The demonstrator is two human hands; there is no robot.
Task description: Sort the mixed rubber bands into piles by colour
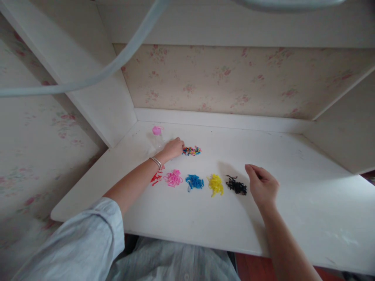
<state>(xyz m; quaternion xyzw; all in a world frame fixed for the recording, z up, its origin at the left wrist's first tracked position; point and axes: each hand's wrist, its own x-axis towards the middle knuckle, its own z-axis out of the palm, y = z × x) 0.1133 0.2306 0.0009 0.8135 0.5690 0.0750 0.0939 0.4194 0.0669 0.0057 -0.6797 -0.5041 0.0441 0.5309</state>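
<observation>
Small rubber bands lie sorted by colour in a row: red (156, 178), pink (173, 178), blue (195, 182), yellow (216, 185) and black (236, 185). Behind the row is a mixed-colour pile of rubber bands (192, 150). My left hand (174, 148) is at the left edge of that pile, fingers curled together; what they pinch, if anything, is hidden. My left forearm covers part of the red pile. Just right of the black bands, my right hand (263, 185) is raised with its fingers closed, and I cannot make out anything in it.
A pink round piece (156, 130) and a clear, hard-to-see container (159, 143) are at the back left of the white desk (181, 214). Side panels (96, 78) and a back wall enclose the desk. A pale, blurred cable (117, 62) crosses the upper left.
</observation>
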